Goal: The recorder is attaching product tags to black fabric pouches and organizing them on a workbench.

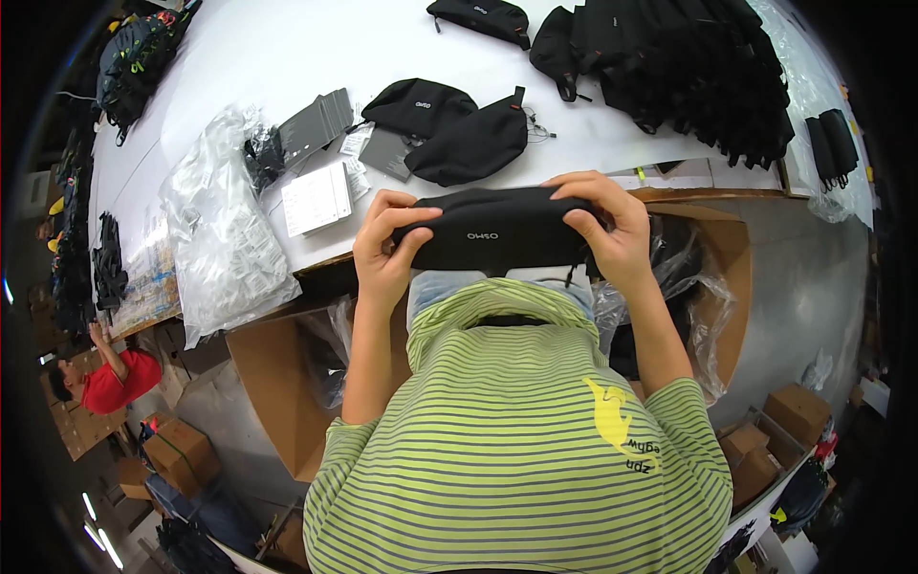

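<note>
Between my hands, just in front of the table's near edge, I hold a long black fabric pouch (492, 230) with small pale lettering. My left hand (387, 239) pinches its left end, thumb on the near face and fingers over the top. At the other end my right hand (612, 225) grips it the same way. Beyond it on the table lie two more black pouches, one (421, 107) partly under the other (473, 148). A short dark cord hangs near the held pouch's lower right.
A large pile of black pouches (679, 67) covers the table's (258, 57) far right. To the left are a stack of white cards (317, 199), grey cards (314, 127) and a clear plastic bag (225, 230). Open cardboard boxes (277, 383) flank me. A person in red (120, 381) stands far left.
</note>
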The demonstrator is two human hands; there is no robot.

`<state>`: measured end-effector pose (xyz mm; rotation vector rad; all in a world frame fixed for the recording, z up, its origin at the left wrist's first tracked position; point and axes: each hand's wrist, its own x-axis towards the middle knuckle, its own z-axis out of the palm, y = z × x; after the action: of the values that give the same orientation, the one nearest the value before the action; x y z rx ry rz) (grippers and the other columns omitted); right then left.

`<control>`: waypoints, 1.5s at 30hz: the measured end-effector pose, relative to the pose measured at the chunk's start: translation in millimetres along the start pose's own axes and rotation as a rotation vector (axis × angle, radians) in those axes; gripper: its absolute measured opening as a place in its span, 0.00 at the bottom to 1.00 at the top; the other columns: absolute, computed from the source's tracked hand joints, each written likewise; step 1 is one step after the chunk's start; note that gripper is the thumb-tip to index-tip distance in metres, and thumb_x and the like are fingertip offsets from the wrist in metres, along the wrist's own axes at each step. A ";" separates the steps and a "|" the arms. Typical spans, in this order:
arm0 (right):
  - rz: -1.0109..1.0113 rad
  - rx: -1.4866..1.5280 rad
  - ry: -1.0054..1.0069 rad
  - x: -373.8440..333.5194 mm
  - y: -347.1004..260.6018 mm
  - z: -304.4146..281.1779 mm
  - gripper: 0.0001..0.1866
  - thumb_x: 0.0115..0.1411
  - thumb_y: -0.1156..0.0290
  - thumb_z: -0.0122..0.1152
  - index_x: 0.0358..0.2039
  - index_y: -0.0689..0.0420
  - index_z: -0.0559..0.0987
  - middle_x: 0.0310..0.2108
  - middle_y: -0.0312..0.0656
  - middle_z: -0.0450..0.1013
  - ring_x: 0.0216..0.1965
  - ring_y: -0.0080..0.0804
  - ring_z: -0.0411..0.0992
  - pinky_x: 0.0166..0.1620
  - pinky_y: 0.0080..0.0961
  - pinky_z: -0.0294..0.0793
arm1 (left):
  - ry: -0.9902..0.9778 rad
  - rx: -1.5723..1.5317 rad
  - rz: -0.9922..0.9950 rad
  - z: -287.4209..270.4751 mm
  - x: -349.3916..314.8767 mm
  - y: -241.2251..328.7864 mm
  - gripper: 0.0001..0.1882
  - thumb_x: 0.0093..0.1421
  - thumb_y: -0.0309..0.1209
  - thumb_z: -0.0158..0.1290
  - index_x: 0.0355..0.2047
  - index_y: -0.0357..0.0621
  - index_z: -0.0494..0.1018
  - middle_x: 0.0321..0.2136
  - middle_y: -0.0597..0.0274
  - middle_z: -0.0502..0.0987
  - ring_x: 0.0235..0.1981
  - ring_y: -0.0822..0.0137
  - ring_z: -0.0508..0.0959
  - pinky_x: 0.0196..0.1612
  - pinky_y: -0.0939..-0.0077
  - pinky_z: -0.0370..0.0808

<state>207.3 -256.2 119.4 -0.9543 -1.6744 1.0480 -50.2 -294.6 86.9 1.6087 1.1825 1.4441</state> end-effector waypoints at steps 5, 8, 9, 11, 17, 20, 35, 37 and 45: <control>0.070 0.216 0.024 -6.8 12.7 -37.3 0.11 0.63 0.71 0.50 0.30 0.63 0.78 0.37 0.42 0.75 0.28 0.18 0.70 0.32 0.17 0.70 | -0.049 0.218 -0.071 -14.1 -1.6 -4.6 0.06 0.46 0.22 0.60 0.27 0.37 0.76 0.31 0.64 0.63 0.31 0.70 0.65 0.38 0.80 0.63; 0.078 -0.134 -0.203 -4.5 1.3 -19.2 0.17 0.56 0.67 0.60 0.46 0.56 0.76 0.51 0.43 0.67 0.49 0.33 0.68 0.48 0.26 0.69 | 0.003 0.040 -0.104 -11.7 -9.4 -13.7 0.05 0.49 0.20 0.57 0.27 0.35 0.73 0.34 0.61 0.66 0.31 0.71 0.64 0.37 0.80 0.61; 0.135 -0.160 -0.304 -6.8 3.0 -13.5 0.24 0.52 0.63 0.64 0.52 0.47 0.74 0.56 0.43 0.63 0.54 0.37 0.64 0.52 0.29 0.66 | -0.001 0.034 -0.105 -6.8 -9.5 -10.5 0.04 0.50 0.20 0.56 0.27 0.35 0.72 0.36 0.61 0.67 0.31 0.71 0.64 0.36 0.80 0.61; 0.225 -0.192 -0.349 -11.6 3.3 -3.4 0.28 0.51 0.60 0.66 0.54 0.44 0.73 0.58 0.43 0.60 0.55 0.39 0.63 0.54 0.31 0.66 | -0.011 0.037 -0.098 1.1 -8.4 -10.1 0.05 0.50 0.23 0.58 0.27 0.36 0.73 0.36 0.61 0.68 0.29 0.72 0.64 0.34 0.81 0.60; 0.420 -0.023 -0.421 6.9 6.1 -18.8 0.24 0.53 0.63 0.66 0.51 0.45 0.74 0.44 0.41 0.71 0.42 0.30 0.71 0.45 0.26 0.71 | -0.068 -0.080 -0.062 7.5 -9.7 -12.5 0.08 0.50 0.29 0.59 0.27 0.37 0.75 0.35 0.60 0.71 0.30 0.71 0.66 0.34 0.80 0.62; 0.290 -0.070 -0.340 22.5 -3.0 -44.5 0.18 0.50 0.70 0.66 0.44 0.51 0.78 0.39 0.38 0.74 0.40 0.27 0.72 0.43 0.22 0.72 | -0.042 -0.035 -0.083 7.0 -5.6 -11.0 0.09 0.56 0.30 0.55 0.36 0.39 0.75 0.44 0.58 0.69 0.32 0.71 0.70 0.36 0.79 0.66; -0.096 -1.051 0.395 187.8 54.6 -330.5 0.32 0.51 0.69 0.60 0.58 0.36 0.66 0.49 0.51 0.70 0.53 0.48 0.67 0.56 0.35 0.65 | 0.353 1.340 -0.652 -141.0 -18.0 -119.5 0.50 0.49 0.60 0.55 0.60 0.34 0.55 0.56 0.41 0.59 0.58 0.46 0.59 0.58 0.53 0.57; -0.150 -1.135 0.530 184.2 56.5 -332.7 0.32 0.52 0.68 0.60 0.59 0.36 0.66 0.49 0.50 0.69 0.53 0.48 0.67 0.57 0.35 0.65 | 0.290 1.312 -0.699 -142.8 -17.2 -129.1 0.47 0.50 0.57 0.56 0.59 0.32 0.57 0.55 0.41 0.61 0.57 0.45 0.61 0.58 0.54 0.58; -0.145 -0.599 0.219 101.8 64.3 -91.6 0.03 0.52 0.72 0.60 0.29 0.53 0.79 0.25 0.37 0.73 0.22 0.29 0.70 0.27 0.22 0.69 | 0.439 1.310 -0.446 -122.0 -25.1 -116.5 0.38 0.49 0.47 0.61 0.52 0.32 0.63 0.50 0.43 0.66 0.50 0.46 0.67 0.53 0.57 0.64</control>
<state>274.1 -120.8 109.5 -1.2473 -1.8705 0.3219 -191.6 -286.0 -8.1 1.5311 2.8917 0.6656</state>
